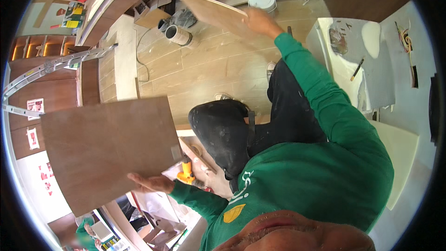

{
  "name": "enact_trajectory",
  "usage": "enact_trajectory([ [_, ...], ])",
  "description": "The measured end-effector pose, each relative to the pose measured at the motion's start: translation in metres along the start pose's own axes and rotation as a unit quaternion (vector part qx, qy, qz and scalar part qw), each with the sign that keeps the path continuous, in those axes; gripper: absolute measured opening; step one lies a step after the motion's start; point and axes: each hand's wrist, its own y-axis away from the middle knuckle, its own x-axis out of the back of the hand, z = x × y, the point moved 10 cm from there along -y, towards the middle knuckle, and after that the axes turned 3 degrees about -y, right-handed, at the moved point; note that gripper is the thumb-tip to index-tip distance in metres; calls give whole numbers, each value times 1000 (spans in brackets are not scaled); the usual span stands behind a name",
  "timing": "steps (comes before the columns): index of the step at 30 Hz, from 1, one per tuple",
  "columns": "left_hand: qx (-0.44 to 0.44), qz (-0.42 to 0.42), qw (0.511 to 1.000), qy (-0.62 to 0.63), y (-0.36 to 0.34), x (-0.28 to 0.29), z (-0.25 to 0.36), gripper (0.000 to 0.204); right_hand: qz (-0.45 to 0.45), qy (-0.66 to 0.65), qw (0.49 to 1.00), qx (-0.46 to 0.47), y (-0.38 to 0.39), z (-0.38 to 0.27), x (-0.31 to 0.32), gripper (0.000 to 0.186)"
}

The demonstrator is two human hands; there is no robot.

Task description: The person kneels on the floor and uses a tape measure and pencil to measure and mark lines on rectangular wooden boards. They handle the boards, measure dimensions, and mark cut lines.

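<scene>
Now, from our head, we see our left hand (155, 183) touching the big brown board (109, 144) on the left, though we can't tell if it grips, while our right hand (262, 22) holds a thin board (213, 11) by its end, far off near a white bucket (262, 2).

Left grip (151, 183) touches a brown panel (109, 148) — right grip (262, 21) holds a tan board (211, 13) near one end.

Brown panel (109, 146), green sleeves (320, 83)
</scene>
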Motion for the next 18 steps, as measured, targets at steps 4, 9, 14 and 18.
enact_trajectory([
  [4,138,-44,989,18,24,-101,-118,75,-58,121,983,123,-97,-13,53,47],
  [9,223,-88,969,66,102,-216,-234,59,-119,168,961,184,-190,-33,139,37],
  [14,284,-183,941,-16,157,-257,-311,51,-160,260,934,188,-266,10,104,39],
  [18,250,-277,921,-115,159,-280,-331,52,-180,307,920,164,-288,44,69,40],
])
